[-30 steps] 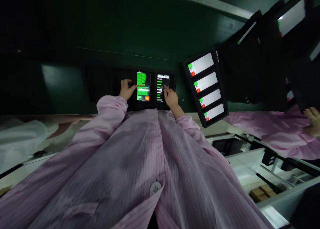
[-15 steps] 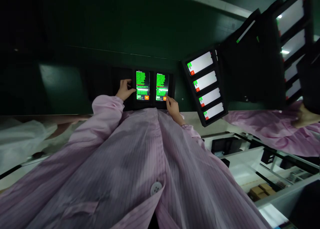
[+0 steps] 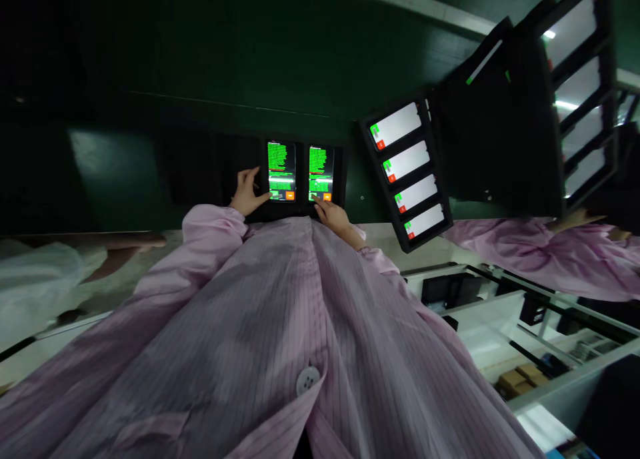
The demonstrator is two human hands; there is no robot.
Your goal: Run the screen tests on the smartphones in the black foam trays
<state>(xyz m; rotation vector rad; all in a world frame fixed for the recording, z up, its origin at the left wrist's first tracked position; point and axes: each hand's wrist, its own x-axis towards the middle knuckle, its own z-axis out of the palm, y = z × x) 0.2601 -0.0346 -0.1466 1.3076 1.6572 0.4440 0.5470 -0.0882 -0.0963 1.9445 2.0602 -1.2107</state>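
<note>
**Left phone (image 3: pixel 281 169) and right phone (image 3: pixel 321 169) glow green in one black tray (image 3: pixel 302 172), right under my hands**

My pink striped coat (image 3: pixel 240 325), with its pale button (image 3: pixel 307 380), is nearest my eyes. Just past it, my right hand (image 3: pixel 334 215) has its index finger out over the green box at the foot of the right phone; whether the tip presses, or how tightly the other fingers fold, I cannot tell. My left hand (image 3: pixel 247 194) grips nothing: thumb and fingers spread apart, thumb tip at the lower left edge of the left phone, fingers over the dark part of the tray beside it. Both screens show green lines above an orange box.

To my right a second tray (image 3: pixel 403 145) sits askew, its near corner past the edge of the green bench (image 3: pixel 225 59), with four white-screened phones (image 3: pixel 407 161) in a row. Farther right come a co-worker's pink sleeve (image 3: pixel 545 262) and a third tray (image 3: pixel 575 61) of pale screens. A metal strip (image 3: pixel 425 4) runs along the far side.
</note>
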